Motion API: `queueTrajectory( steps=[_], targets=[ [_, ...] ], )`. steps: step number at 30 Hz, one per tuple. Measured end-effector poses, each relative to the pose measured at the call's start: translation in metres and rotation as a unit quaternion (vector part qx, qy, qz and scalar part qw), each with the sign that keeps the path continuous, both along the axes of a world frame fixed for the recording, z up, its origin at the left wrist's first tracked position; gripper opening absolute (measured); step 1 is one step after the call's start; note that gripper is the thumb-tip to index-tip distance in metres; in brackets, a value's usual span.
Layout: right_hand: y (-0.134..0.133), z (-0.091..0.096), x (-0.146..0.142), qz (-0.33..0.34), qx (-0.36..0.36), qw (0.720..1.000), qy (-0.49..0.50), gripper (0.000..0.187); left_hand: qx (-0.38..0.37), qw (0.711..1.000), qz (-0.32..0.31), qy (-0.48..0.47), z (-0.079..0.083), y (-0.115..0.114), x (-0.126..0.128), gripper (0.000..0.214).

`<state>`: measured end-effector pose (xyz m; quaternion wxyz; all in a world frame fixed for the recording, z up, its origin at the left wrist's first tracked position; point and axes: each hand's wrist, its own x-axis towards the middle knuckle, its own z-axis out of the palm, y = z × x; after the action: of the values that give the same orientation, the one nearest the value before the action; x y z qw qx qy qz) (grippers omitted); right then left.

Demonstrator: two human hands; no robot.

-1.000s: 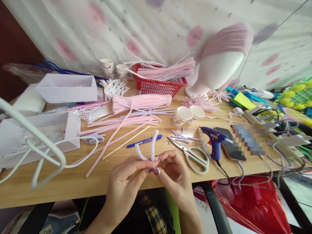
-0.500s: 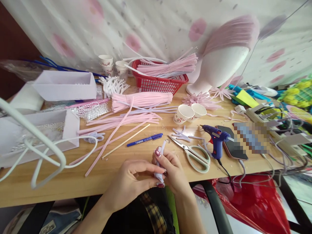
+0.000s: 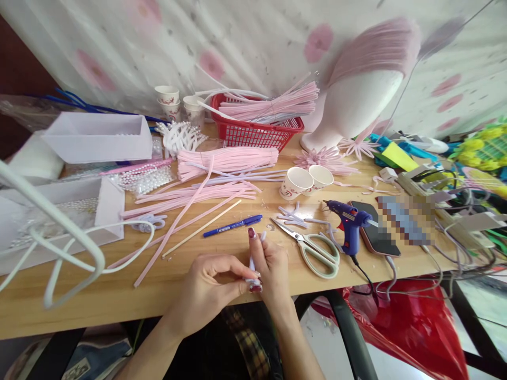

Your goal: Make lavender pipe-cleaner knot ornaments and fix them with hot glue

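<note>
Over the front edge of the table, my left hand [image 3: 216, 277] pinches the lower end of a pale lilac pipe cleaner [image 3: 252, 264] between thumb and fingertips. My right hand [image 3: 273, 269] is closed around the same piece, thumb pointing up, and a short tip stands out above the fingers. Most of the piece is hidden by my fingers, so its full shape cannot be made out. Just right of my right hand lie scissors [image 3: 317, 253] with pale green handles, blades partly apart. A blue pen [image 3: 232, 226] lies beyond my hands, and short lilac pieces [image 3: 293, 215] are scattered behind the scissors.
A blue glue gun [image 3: 350, 224] rests beside a phone [image 3: 376, 227] on the right. Paper cups [image 3: 296, 183] stand mid-table. Pink pipe cleaners [image 3: 227, 162], a red basket [image 3: 257, 134] and a foam head [image 3: 352, 105] are behind. A white bent stand [image 3: 79, 227] rises at left.
My right hand has turned so its thumb points more upright, covering more of the lilac pipe cleaner. Both hands have shifted slightly left and up in view, still on the piece.
</note>
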<state>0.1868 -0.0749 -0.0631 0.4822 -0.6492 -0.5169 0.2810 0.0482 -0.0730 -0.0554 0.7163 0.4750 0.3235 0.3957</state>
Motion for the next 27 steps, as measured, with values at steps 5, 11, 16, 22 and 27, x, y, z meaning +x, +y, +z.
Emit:
queueTrajectory(
  steps=[5,11,16,22,27],
  targets=[
    [0.001,-0.005,0.0,-0.015,-0.004,1.0,-0.009,0.055,-0.094,0.995,0.02,-0.027,0.008,-0.004,0.005,0.009],
    [0.0,-0.005,0.002,0.001,-0.034,0.995,0.099,0.059,-0.117,0.992,0.03,-0.019,0.015,-0.001,0.002,0.032],
    [0.0,-0.008,0.001,0.04,-0.028,0.983,0.175,0.06,0.135,0.984,0.099,0.058,0.006,0.009,0.0,0.011],
    [0.004,-0.011,-0.002,0.071,0.0,0.984,0.162,0.04,0.306,0.927,0.08,0.201,0.01,0.028,0.025,0.032],
    [0.007,-0.015,-0.001,0.108,0.039,0.989,0.088,0.031,0.323,0.92,0.012,0.221,0.022,0.036,0.038,0.049]
  ],
)
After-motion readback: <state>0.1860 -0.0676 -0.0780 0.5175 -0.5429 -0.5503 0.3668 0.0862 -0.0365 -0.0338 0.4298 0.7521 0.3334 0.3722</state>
